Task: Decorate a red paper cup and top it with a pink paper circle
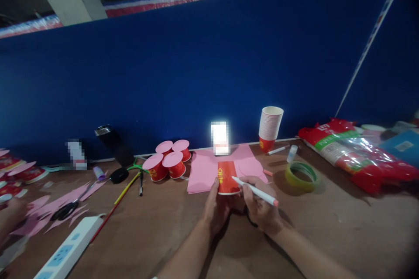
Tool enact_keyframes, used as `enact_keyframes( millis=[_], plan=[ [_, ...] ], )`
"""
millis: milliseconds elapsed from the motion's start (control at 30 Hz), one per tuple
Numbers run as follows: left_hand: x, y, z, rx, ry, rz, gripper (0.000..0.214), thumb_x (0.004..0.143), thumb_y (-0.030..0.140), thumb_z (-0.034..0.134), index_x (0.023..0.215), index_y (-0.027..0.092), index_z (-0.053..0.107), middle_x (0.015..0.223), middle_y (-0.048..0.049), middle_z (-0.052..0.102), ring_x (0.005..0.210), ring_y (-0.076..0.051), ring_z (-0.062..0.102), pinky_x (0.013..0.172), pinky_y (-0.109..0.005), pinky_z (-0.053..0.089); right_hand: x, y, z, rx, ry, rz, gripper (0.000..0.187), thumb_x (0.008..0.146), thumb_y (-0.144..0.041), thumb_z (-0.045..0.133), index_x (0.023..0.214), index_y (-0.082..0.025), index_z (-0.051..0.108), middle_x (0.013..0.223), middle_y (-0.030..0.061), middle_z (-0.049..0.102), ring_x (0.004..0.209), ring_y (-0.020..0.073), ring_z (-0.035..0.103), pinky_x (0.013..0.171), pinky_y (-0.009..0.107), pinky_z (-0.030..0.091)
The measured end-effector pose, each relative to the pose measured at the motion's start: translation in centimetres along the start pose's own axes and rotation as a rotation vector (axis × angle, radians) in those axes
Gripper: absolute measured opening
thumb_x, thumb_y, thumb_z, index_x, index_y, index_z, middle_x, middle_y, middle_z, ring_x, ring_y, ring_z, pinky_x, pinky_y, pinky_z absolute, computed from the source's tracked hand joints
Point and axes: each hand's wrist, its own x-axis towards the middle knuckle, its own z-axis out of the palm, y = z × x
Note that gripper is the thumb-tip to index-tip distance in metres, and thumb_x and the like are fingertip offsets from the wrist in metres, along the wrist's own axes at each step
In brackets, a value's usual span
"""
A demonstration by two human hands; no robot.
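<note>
Left hand (218, 209): closed on a red paper cup (227, 176), thumb along the cup's left side, the fingers partly hidden beneath. Cup with yellow lettering, pale rim toward the near end; located at centre, over the near edge of the pink sheets.

Right hand (262, 207): clamped on a white marker (262, 194) with a coral end, the tip at the right part of the cup's wall; actual contact cannot be told.

Pink sheets (203, 170): a stack lying flat just beyond the hands; one pink disc (249, 167) on its right part.

Covered cups (157, 169): four, red, each topped by a pink disc, grouped left of the sheets.

Cup stack (271, 125): tall, nested, to the far right of the sheets.

Right of centre: a second marker (278, 150), lying; a small white tube (292, 153); a yellow-green tape roll (290, 179); farther right, red packages (356, 157) with clear panels.

Left: a black bottle (116, 144), tilted in view; a round black lid (119, 175); a yellow pencil (126, 188); scissors (65, 211) among pink scraps (54, 204); a white power strip (73, 244), near.

Far left: another person's hand (15, 210), beside more red cups (31, 174).

Behind: a blue partition (183, 74).
</note>
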Motion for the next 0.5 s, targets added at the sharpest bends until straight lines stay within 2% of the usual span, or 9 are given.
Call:
enact_keyframes(
  millis=[233, 500],
  plan=[
    [0.17, -0.10, -0.43, -0.036, 0.009, 0.004, 0.046, 0.091, 0.048, 0.048, 0.114, 0.010, 0.064, 0.103, -0.0127, 0.072, 0.101, -0.027, 0.066, 0.095, -0.041, 0.047, -0.20, 0.24, 0.22, 0.023, -0.001, 0.027, 0.012, 0.091, -0.019, 0.050, 0.092, -0.018, 0.062, 0.078, 0.0053, 0.068, 0.072, 0.0183, 0.067, 0.064, 0.029, 0.054],
    [0.35, -0.24, -0.86, -0.085, 0.077, -0.003, 0.051, 0.089, 0.053, 0.050, 0.109, 0.009, 0.066, 0.096, -0.0124, 0.073, 0.089, -0.025, 0.068, 0.087, -0.038, 0.051, -0.40, 0.49, 0.30, 0.018, -0.022, -0.013, 0.012, 0.090, -0.017, 0.050, 0.093, -0.017, 0.062, 0.079, 0.0053, 0.068, 0.072, 0.0178, 0.066, 0.067, 0.030, 0.054]
  ],
)
